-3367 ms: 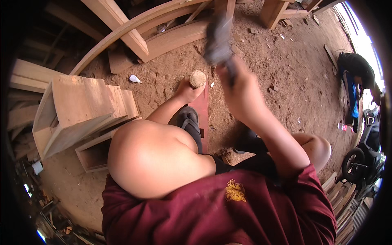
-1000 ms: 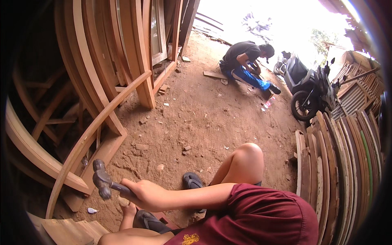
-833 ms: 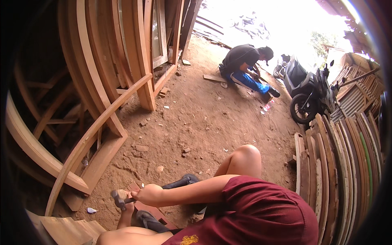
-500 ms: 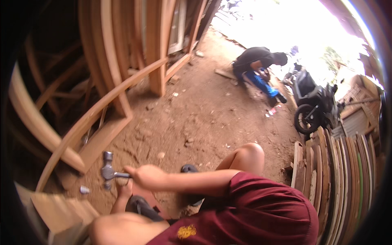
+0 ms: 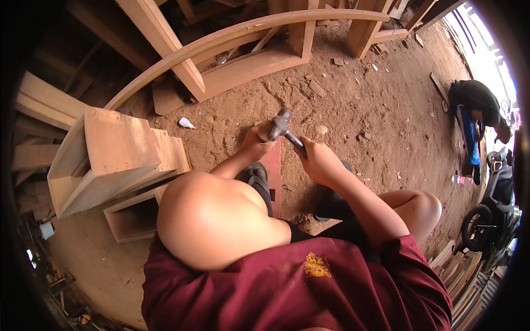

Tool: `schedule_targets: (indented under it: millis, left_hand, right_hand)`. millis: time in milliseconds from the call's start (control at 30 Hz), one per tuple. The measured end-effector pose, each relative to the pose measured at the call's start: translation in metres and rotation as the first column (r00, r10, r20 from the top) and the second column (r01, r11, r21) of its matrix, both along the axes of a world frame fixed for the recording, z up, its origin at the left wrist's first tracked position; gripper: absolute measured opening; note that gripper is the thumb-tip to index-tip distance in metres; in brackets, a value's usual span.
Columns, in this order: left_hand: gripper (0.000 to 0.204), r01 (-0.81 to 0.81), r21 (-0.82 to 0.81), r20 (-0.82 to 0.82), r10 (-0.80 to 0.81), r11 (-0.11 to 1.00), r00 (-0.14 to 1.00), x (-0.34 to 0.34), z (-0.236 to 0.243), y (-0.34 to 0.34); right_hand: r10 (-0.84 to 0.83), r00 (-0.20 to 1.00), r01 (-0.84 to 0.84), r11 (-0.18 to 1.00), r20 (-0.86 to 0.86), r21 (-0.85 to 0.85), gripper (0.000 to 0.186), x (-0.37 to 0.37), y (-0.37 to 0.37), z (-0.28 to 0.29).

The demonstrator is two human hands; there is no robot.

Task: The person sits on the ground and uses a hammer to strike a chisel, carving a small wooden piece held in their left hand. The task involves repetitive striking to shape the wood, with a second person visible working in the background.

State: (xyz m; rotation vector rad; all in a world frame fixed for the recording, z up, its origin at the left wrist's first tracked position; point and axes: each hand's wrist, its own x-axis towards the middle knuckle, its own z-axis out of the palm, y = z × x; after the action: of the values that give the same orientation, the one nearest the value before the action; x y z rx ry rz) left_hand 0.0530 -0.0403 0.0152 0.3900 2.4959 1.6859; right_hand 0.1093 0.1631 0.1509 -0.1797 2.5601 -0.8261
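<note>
My right hand (image 5: 320, 160) is wrapped round the handle of a hammer (image 5: 281, 124). Its dark metal head points away from me, level with my left hand (image 5: 257, 144). The left fingers are bent closed behind the hammer head, which hides what they hold, if anything. Just below the hammer, a long reddish board (image 5: 274, 171) lies on the ground between my feet. My left foot, in a dark sandal (image 5: 258, 177), rests against the board's left side.
Unpainted wooden boxes (image 5: 124, 140) stand close on the left. Wooden frames and a curved strip (image 5: 248, 26) span the far side. A small white bottle (image 5: 186, 123) lies on the dirt. Another person (image 5: 479, 107) crouches far right, near a motorbike (image 5: 488, 212) and stacked boards (image 5: 469, 278).
My view has swung, moving the crouching person and motorbike toward the right rim. The hammer has turned in my right hand; its head now overlaps my left hand.
</note>
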Motion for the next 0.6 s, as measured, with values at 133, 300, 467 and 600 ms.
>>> schedule_targets:
  millis: [133, 300, 467, 600]
  left_hand:
    - [0.006, -0.007, 0.238, 0.168, -0.034, 0.971, 0.985, -0.009, -0.018, -0.021]
    - [0.015, -0.066, 0.571, 0.147, -0.023, 0.818, 0.989, 0.0, -0.022, -0.02]
    - [0.012, -0.076, 0.602, 0.134, -0.007, 0.795, 0.991, 0.0, -0.025, -0.022]
    - [0.01, -0.059, 0.58, 0.145, -0.032, 0.812, 0.989, -0.003, -0.03, -0.026]
  right_hand:
    - [-0.225, 0.904, 0.339, 0.896, 0.363, -0.288, 0.025, 0.023, 0.041, -0.021]
    - [-0.344, 0.766, 0.574, 0.746, 0.543, -0.337, 0.02, 0.03, 0.056, -0.041]
    - [-0.267, 0.814, 0.512, 0.75, 0.517, -0.419, 0.019, 0.023, 0.055, -0.036]
    - [-0.269, 0.805, 0.532, 0.721, 0.528, -0.445, 0.02, 0.024, 0.05, -0.028]
